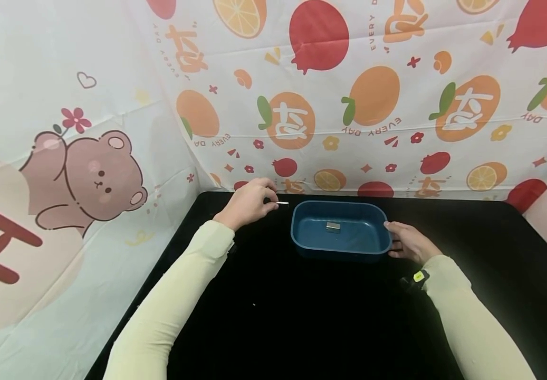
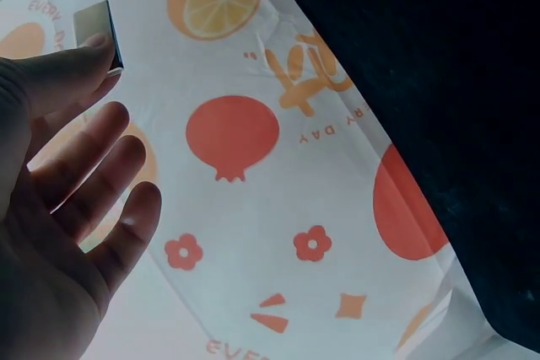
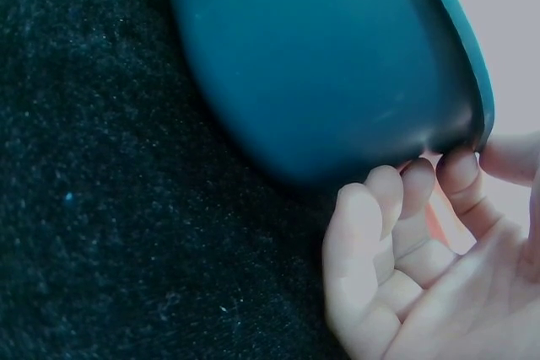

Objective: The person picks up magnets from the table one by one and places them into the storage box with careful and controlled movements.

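Note:
Between thumb and index finger, my left hand (image 1: 250, 203) pinches a small, flat, silvery rectangular piece (image 2: 93, 23), its other fingers loosely bent. It hovers just left of a blue plastic basin (image 1: 341, 249) with rounded corners, over the far part of the table. At the basin's right end, my right hand (image 1: 412, 243) grips the rim, thumb on top and fingers curled against the outer wall. Another small silvery rectangular block (image 1: 333, 227) lies on the basin floor. The right wrist view shows the basin's blue outer wall right at the fingertips.
The table has a black cloth-like surface (image 1: 273, 316) with a tiny pale speck (image 1: 253, 304) on it. A fruit-print curtain (image 1: 235, 137) hangs along the far edge, and a bear-print curtain (image 1: 159, 121) runs down the left side.

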Available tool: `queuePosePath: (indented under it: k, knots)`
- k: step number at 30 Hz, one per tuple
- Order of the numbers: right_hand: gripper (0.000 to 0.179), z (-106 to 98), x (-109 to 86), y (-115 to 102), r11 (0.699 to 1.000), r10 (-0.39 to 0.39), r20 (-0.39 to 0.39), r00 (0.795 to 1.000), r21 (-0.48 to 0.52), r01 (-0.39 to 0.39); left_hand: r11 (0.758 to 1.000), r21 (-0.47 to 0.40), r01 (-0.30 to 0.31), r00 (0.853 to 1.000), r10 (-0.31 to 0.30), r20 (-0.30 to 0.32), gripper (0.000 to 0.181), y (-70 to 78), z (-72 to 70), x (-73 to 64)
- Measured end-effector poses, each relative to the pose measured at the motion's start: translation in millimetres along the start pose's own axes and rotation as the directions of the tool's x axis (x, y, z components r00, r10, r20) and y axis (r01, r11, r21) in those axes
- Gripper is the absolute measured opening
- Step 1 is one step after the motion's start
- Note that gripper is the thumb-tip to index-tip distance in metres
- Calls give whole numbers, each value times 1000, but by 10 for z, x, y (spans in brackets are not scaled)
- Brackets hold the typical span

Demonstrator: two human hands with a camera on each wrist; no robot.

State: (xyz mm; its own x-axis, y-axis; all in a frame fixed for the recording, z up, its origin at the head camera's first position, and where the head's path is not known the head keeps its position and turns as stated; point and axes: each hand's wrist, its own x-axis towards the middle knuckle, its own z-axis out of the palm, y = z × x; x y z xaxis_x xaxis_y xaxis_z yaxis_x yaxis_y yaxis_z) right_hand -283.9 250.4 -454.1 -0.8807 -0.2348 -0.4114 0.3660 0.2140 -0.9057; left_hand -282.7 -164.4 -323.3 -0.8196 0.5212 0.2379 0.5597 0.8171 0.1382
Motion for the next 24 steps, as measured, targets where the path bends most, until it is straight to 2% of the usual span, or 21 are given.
queuePosePath:
  k: [7, 12, 15, 19, 24]
  knots:
    - [35, -8, 2, 11, 1000, -7, 8, 1000, -3, 7, 1000, -5, -7, 999, 7, 34, 14, 87, 28, 89]
    - [32, -20, 5, 0, 1000, -8, 9, 1000, 12, 7, 1000, -1, -26, 999, 26, 34, 14, 130, 14, 175]
    - [38, -27, 4, -10, 1000, -7, 6, 1000, -3, 7, 999, 9, -40, 999, 40, 30, 14, 148, 16, 236]
    - [50, -29, -2, -20, 1000, 0, -2, 1000, -21, 0, 999, 20, -30, 999, 29, 32, 16, 187, 35, 348]
    - [49, -17, -8, -12, 1000, 1, 7, 1000, -9, -1, 1000, 27, -7, 999, 6, 52, 18, 256, 67, 494]
